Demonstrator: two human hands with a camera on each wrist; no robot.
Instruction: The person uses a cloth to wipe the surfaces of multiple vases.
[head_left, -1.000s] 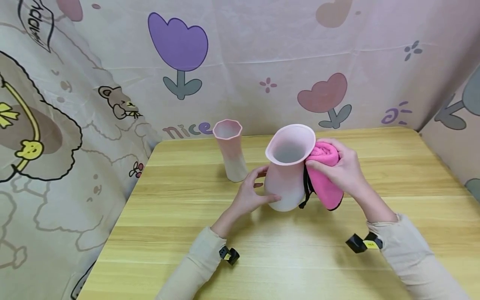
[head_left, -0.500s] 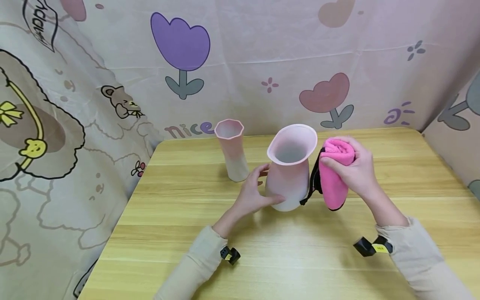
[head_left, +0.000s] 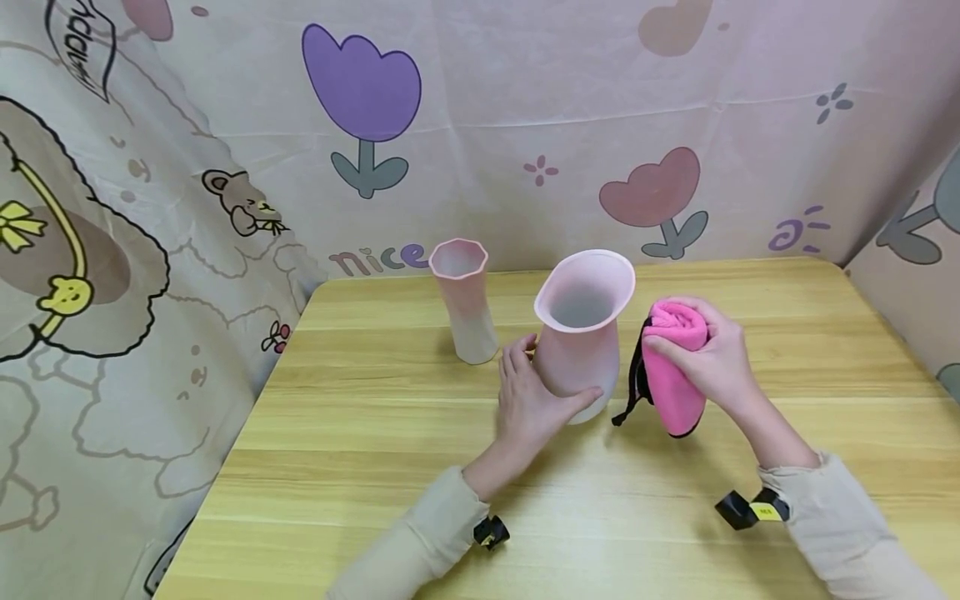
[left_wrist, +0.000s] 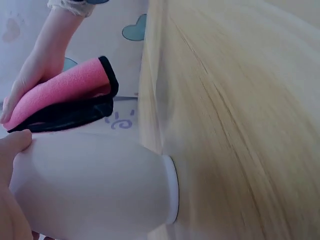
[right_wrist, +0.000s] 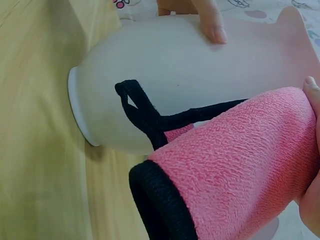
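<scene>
A pink-to-white vase [head_left: 577,354] with a wide flared mouth stands upright on the table. My left hand [head_left: 531,402] holds it low on its left side, thumb across the front and fingers round the back. Just right of the vase, my right hand [head_left: 722,360] grips a rolled pink towel [head_left: 678,379] near its top. Black trim edges this towel, and a black loop [right_wrist: 137,107] dangles from it beside the vase in the right wrist view. In the left wrist view, the towel [left_wrist: 65,92] hangs above the table beside the vase's pale wall [left_wrist: 100,185].
Behind and left of my left hand stands a slimmer vase [head_left: 468,317] with an angular rim, pink above and white below. The wooden table [head_left: 322,433] ends at a printed cloth backdrop [head_left: 480,125] at the back and sides.
My right hand has drawn the towel rightward away from the vase and then slightly lower. My left hand has slid round the vase, its thumb now farther right across the front.
</scene>
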